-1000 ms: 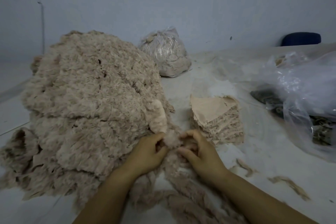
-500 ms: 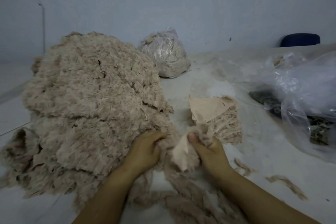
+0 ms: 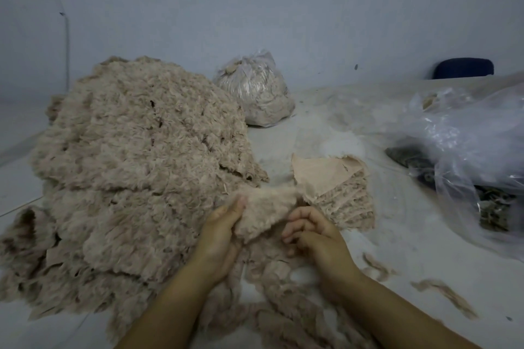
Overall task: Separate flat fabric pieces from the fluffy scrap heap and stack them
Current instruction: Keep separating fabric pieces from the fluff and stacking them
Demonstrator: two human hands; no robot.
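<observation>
The left hand [image 3: 219, 231] pinches 1 beige fleecy fabric piece [image 3: 268, 208], lifted off the big fluffy beige scrap heap [image 3: 136, 167] toward the neat stack of flat beige pieces [image 3: 337, 193], likely its destination; the right hand [image 3: 313, 231], fingers loosely curled, grasps nothing, seemingly ready to smooth it.

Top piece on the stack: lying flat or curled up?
Partly curled. The top piece lies smooth side up on the stack, but its right corner is folded over.
</observation>
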